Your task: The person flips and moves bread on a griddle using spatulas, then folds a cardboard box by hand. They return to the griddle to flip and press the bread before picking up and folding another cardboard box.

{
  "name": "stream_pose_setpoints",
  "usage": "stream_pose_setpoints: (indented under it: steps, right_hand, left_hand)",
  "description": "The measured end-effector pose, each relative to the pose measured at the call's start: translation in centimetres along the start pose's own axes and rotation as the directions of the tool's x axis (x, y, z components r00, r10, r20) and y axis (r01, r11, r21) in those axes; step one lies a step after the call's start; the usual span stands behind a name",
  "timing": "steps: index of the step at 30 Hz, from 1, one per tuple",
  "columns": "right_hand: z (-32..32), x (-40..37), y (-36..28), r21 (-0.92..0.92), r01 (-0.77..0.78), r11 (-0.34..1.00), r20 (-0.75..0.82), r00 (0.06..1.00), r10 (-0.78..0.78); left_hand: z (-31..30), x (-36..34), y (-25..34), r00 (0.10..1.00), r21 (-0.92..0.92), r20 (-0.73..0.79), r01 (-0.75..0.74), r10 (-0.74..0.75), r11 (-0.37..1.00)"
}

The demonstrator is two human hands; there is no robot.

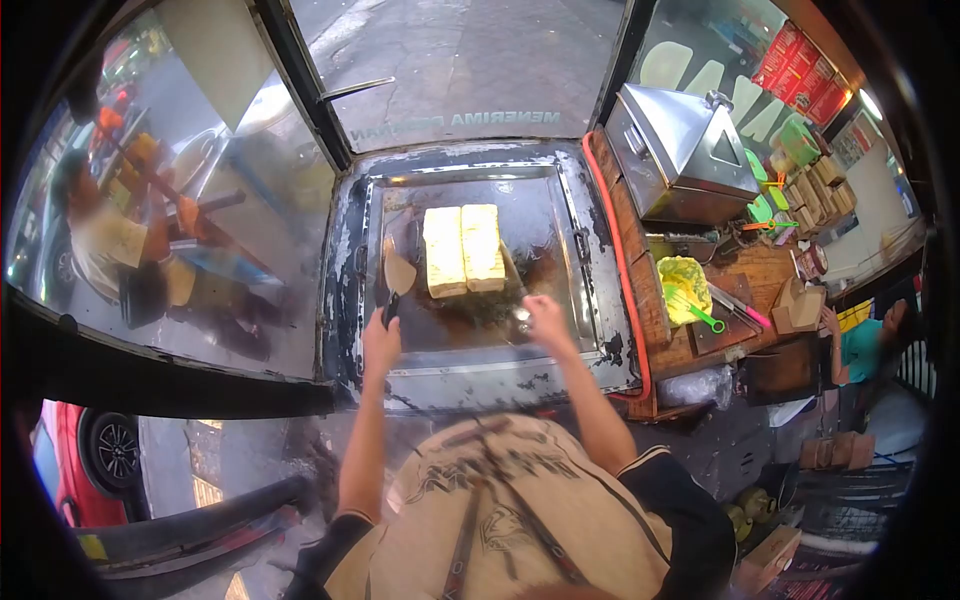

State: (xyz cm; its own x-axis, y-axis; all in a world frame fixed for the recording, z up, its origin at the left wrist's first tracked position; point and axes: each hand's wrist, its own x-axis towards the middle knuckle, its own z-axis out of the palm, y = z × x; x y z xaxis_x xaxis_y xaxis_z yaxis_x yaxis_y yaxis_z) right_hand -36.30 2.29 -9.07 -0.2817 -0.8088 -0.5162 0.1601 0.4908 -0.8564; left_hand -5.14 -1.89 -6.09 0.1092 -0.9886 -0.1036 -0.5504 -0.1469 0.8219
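Note:
Two thick yellow rectangular slabs of food [464, 250] lie side by side on the dark, oily griddle [440, 325]. My left hand [381, 342] is closed round the black handle of a spatula [399, 272], its broad blade just left of the slabs. Closed as well, my right hand [546, 322] grips a second spatula [513, 270], whose narrow grey blade is seen nearly edge-on along the slabs' right side. Both forearms reach in over the griddle's near edge.
Right of the griddle, a red hose [618, 270] runs along a wooden counter [745, 275]. On it are a metal box [680, 160], a yellow-smeared tub [684, 285] and a pink-handled knife [742, 308]. Glass panes surround the griddle. People are at left and far right.

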Motion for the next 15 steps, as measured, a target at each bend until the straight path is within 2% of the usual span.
stream_pose_setpoints:
  steps: [1,2,5,6,8,10,11,13,15]
  right_hand:
    - [2.2,-1.0,0.5,-0.033,0.057,0.998,-0.021,0.998,-0.058]
    - [3.7,-1.1,2.1,-0.141,0.223,0.965,-0.084,0.968,-0.236]
    - [3.0,-3.3,1.2,-0.027,0.062,0.998,0.037,0.997,-0.061]
    - [2.3,-4.1,0.4,-0.016,0.034,0.999,0.009,0.999,-0.034]
    - [0.6,-3.9,1.1,-0.054,0.08,0.995,-0.006,0.997,-0.081]
    - [0.3,-4.7,2.0,-0.149,0.106,0.983,-0.058,0.992,-0.116]
    - [-0.1,-5.4,2.3,-0.088,0.092,0.992,-0.037,0.995,-0.096]
    - [-1.8,-7.2,2.5,0.037,0.056,0.998,0.008,0.998,-0.056]
    - [-3.6,-9.3,2.7,-0.003,0.018,1.0,0.004,1.0,-0.018]
  left_hand:
    - [0.4,1.5,-0.3,0.992,0.078,-0.001,-0.122,0.123,0.989]
    - [0.8,2.5,-0.7,0.97,0.157,0.006,-0.241,0.243,0.958]
    - [2.1,3.7,-1.3,0.931,0.292,0.033,-0.357,0.364,0.887]
    - [2.2,3.3,-1.6,0.927,0.26,0.049,-0.371,0.372,0.891]
    - [2.5,1.7,-2.3,0.918,0.196,0.073,-0.397,0.391,0.897]
    - [2.8,-0.8,-2.4,0.928,0.149,0.081,-0.371,0.363,0.916]
    - [2.7,-2.1,-2.3,0.933,0.126,0.084,-0.358,0.35,0.925]
    - [1.7,-4.8,-1.6,0.975,0.085,0.06,-0.219,0.214,0.972]
    - [0.5,-7.5,-2.0,0.993,0.067,0.044,-0.113,0.11,0.991]
